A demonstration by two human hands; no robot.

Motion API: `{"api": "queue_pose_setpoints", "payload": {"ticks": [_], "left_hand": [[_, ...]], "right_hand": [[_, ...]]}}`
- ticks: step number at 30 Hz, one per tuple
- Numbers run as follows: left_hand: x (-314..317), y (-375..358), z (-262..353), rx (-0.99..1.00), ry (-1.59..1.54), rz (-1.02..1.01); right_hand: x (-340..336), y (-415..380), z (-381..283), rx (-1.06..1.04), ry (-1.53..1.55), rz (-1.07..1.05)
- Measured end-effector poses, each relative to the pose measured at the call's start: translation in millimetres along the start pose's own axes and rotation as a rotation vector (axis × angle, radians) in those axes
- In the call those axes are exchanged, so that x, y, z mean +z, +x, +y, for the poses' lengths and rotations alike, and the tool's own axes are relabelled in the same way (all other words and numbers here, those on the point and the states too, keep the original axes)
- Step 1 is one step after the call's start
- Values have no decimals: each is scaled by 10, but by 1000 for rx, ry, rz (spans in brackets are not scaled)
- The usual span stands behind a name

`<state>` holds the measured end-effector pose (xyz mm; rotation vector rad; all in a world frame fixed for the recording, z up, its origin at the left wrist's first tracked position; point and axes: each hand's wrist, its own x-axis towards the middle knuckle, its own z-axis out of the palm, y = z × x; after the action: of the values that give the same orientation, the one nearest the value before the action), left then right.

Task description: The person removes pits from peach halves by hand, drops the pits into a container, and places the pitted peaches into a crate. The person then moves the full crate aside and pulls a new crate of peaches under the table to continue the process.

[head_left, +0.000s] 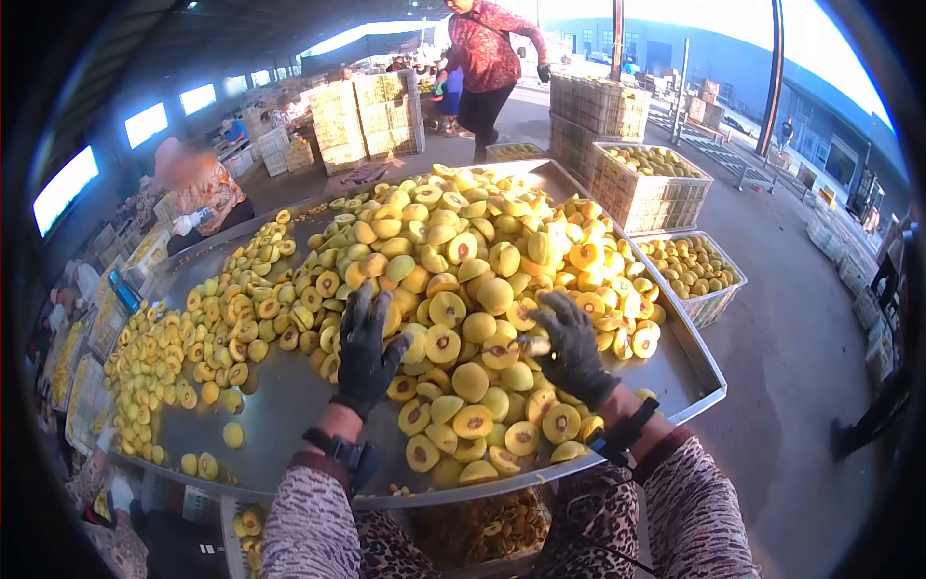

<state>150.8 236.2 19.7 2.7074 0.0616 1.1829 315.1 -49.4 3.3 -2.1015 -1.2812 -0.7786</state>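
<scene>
A large heap of halved yellow peaches (471, 384), many with the brown stone hollow facing up, lies on a metal sorting table (299, 415). My left hand (367, 352), in a black glove, rests at the left side of the heap with its fingers spread. Across from it, my right hand (575, 349), gloved in black too, reaches over the heap's right side, fingers curved and apart. A pale tip shows at its thumb, beside a peach half. Neither hand has a peach in its grasp. Dark bands circle both wrists.
Crates of peaches (648, 179) stand beyond the table's right edge, with stacked crates (362, 121) farther back. A person (485, 58) walks behind the table; another person (198, 188) is at its far left. Below the front edge sits a container of brown scraps (497, 526).
</scene>
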Motion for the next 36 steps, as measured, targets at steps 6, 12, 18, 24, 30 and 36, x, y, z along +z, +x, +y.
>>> {"api": "queue_pose_setpoints", "payload": {"ticks": [6, 12, 18, 24, 30, 36], "left_hand": [[1013, 1481, -275, 135, 319, -193], [1586, 1942, -350, -242, 336, -595], [1397, 1547, -382, -122, 313, -608], [1095, 962, -459, -189, -5, -558], [717, 367, -191, -295, 197, -728], [429, -246, -145, -315, 171, -786]], "right_hand": [[251, 1207, 1053, 72, 4, 13], [1241, 1844, 1143, 245, -88, -460], [1119, 1789, 941, 325, -158, -622], [907, 1514, 632, 272, -246, -601], [761, 986, 229, 285, -265, -677], [562, 390, -2, 254, -339, -607]]}}
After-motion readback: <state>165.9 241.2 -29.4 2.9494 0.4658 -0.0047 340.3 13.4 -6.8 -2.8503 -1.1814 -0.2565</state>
